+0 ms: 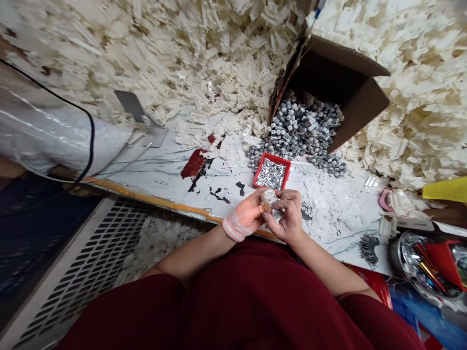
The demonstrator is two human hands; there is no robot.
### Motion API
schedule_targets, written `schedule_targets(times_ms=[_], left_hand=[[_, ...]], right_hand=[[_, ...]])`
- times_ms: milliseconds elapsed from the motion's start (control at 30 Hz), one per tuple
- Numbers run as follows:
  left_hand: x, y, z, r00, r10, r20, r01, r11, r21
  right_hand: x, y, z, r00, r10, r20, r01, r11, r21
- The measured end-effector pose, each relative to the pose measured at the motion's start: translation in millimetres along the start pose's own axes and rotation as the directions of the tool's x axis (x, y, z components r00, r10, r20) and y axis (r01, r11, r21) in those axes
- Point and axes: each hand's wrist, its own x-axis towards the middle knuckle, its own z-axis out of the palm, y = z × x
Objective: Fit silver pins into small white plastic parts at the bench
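My left hand (246,217), in a pale orange glove with white stripes at the wrist, is closed on a small whitish plastic piece (269,197). My bare right hand (287,216) meets it from the other side, its thumb and fingers pinched on the same piece. The fingers cover much of the piece, so its full shape is hidden. Just beyond my hands stands a red tray (257,176) filled with small shiny metal pins. Behind the tray, a heap of small grey and white cylindrical parts (306,126) spills out of a tipped cardboard box (359,109).
Large piles of cream plastic pieces (164,53) cover the back of the white table (153,167). A phone stand (134,109) and a plastic-wrapped bundle (58,131) are at left. A metal bowl (399,253) stands at right. Below the left edge is a perforated crate (87,262).
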Motion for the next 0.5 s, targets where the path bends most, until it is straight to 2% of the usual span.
schedule_targets(times_ms=[67, 133, 200, 233, 267, 300, 333, 400, 433, 500], left_hand=[[0, 13, -10.2, 1.000, 0.002, 0.017, -0.004, 0.990, 0.137], [-5, 40, -29.9, 0.997, -0.042, 0.068, 0.010, 0.908, 0.419], [-17, 77, -56.0, 0.973, -0.204, 0.105, 0.057, 0.658, 0.751], [-24, 96, -69.8, 0.932, -0.350, 0.095, 0.101, 0.502, 0.859], [-30, 115, -83.1, 0.891, -0.452, 0.037, 0.142, 0.356, 0.923], [-34, 132, -95.1, 0.888, -0.458, -0.049, 0.173, 0.234, 0.957], [-36, 147, -105.4, 0.908, -0.398, -0.129, 0.192, 0.123, 0.974], [-30, 169, -119.8, 0.953, -0.200, -0.228, 0.218, -0.068, 0.974], [-22, 176, -123.8, 0.969, -0.066, -0.239, 0.226, -0.163, 0.960], [0, 180, -125.7, 0.960, 0.163, -0.227, 0.273, -0.370, 0.888]], right_hand=[[-6, 2, 6, 1.000, -0.004, 0.022, 0.004, 1.000, 0.006], [-11, 5, 9, 0.991, -0.009, 0.131, 0.001, 0.998, 0.056], [-15, 10, 7, 0.969, 0.021, 0.246, -0.054, 0.991, 0.125], [-16, 15, 3, 0.961, 0.062, 0.271, -0.103, 0.985, 0.140], [-16, 21, -2, 0.957, 0.122, 0.264, -0.162, 0.977, 0.136], [-17, 28, -8, 0.953, 0.193, 0.233, -0.225, 0.968, 0.116], [-17, 36, -16, 0.945, 0.268, 0.190, -0.288, 0.954, 0.087], [-16, 52, -31, 0.911, 0.400, 0.100, -0.404, 0.914, 0.029], [-16, 59, -39, 0.891, 0.451, 0.060, -0.452, 0.892, 0.007], [-16, 68, -54, 0.860, 0.511, -0.004, -0.511, 0.859, -0.042]])
